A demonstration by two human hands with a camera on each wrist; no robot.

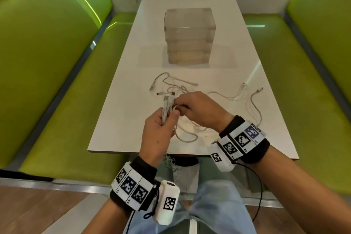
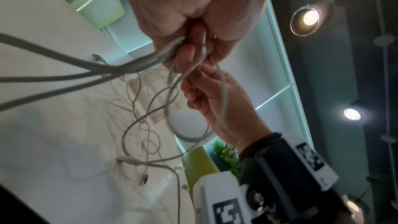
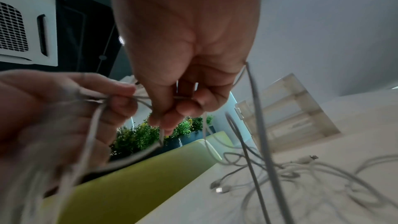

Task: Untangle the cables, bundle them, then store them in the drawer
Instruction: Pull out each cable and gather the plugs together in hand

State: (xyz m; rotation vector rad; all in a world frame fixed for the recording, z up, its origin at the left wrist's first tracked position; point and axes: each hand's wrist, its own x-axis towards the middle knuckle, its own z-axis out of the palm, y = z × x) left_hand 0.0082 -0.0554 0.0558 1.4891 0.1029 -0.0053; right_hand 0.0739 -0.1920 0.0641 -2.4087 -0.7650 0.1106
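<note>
Several white cables (image 1: pixel 171 86) lie tangled on the white table (image 1: pixel 123 119), in front of a clear drawer unit (image 1: pixel 190 36) with all drawers closed. My left hand (image 1: pixel 171 117) is raised above the near part of the table and grips a bunch of cable ends (image 1: pixel 168 103), plugs pointing up. My right hand (image 1: pixel 183 109), just to its right, pinches a cable strand beside the left thumb. Seen from the left wrist, the left hand (image 2: pixel 189 54) holds several strands (image 2: pixel 120 67) and loops (image 2: pixel 172 101) hang below. From the right wrist, the right hand (image 3: pixel 178 108) pinches a thin strand (image 3: pixel 150 99).
More cable (image 1: pixel 252 100) trails over the right of the table, plugs near its right edge. Some cable hangs off the front edge (image 1: pixel 171 161). Green padded benches (image 1: pixel 57 81) flank the table on both sides. Plants (image 3: pixel 140 135) stand beyond the left bench.
</note>
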